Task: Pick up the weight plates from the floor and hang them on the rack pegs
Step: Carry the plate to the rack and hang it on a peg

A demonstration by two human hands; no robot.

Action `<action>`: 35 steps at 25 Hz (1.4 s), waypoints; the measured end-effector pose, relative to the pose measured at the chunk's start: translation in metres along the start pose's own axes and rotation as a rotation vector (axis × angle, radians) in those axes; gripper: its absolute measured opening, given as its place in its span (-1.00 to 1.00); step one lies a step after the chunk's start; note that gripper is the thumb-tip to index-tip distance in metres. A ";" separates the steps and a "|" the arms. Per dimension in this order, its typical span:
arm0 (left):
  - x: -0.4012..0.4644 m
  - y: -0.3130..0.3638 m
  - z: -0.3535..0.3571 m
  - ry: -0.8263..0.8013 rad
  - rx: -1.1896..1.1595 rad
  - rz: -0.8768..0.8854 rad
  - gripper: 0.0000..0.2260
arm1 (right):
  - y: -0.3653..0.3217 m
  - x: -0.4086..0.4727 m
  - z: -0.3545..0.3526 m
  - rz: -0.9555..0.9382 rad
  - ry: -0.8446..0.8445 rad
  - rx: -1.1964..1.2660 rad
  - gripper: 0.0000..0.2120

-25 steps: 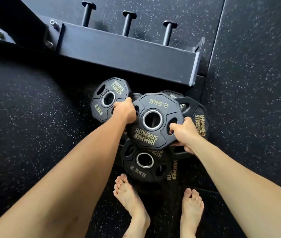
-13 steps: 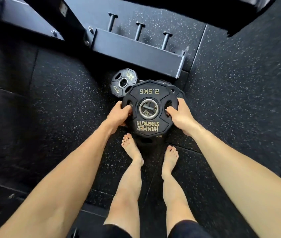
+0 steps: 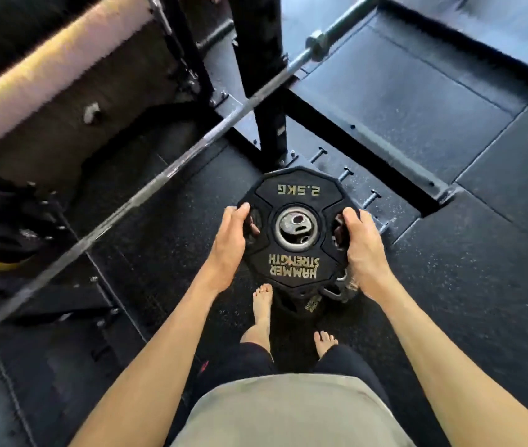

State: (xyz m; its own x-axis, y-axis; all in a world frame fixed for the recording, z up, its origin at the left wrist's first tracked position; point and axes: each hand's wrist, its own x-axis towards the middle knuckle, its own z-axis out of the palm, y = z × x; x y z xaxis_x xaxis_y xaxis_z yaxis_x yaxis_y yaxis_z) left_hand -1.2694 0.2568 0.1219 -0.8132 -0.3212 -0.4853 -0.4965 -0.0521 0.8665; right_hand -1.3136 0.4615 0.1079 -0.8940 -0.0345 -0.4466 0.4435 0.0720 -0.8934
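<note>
I hold a black 2.5 kg weight plate [image 3: 294,201], marked HAMMER STRENGTH, flat in front of me, well above the floor. My left hand [image 3: 230,240] grips its left handle slot and my right hand [image 3: 361,243] grips its right handle slot. Other plates [image 3: 312,303] lie on the floor beneath it, mostly hidden by the held plate. Three short pegs [image 3: 346,174] stick out of the rack's low base beam [image 3: 394,156] beyond the plate.
A black rack upright [image 3: 265,91] rises just behind the plate. A barbell [image 3: 165,169] runs diagonally from lower left to upper right. A padded bench [image 3: 46,69] is at the upper left. My bare feet [image 3: 262,301] stand on the speckled rubber floor [image 3: 465,285].
I have stood up with the plate in both hands; it has risen from the pile on the floor. The view now takes in the rack upright, the barbell and the bench.
</note>
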 end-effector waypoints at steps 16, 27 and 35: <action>-0.456 -0.057 -0.073 1.225 -0.510 0.321 -0.67 | -0.062 -0.310 0.109 -0.365 -1.240 -0.164 -0.63; -0.804 -0.238 -0.138 1.701 -0.563 0.276 -0.53 | 0.113 -0.676 0.175 -0.420 -1.609 -0.274 -0.71; -0.922 -0.341 -0.263 1.802 -0.566 0.245 -0.66 | 0.204 -0.842 0.284 -0.396 -1.722 -0.321 -0.73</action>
State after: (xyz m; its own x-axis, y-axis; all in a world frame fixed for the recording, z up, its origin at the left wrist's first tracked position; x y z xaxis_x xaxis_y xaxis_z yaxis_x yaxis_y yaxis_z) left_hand -0.2707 0.3220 0.3045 0.5828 -0.8126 -0.0056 0.0110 0.0010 0.9999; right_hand -0.4521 0.2224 0.2878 0.2244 -0.9737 0.0390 0.0260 -0.0340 -0.9991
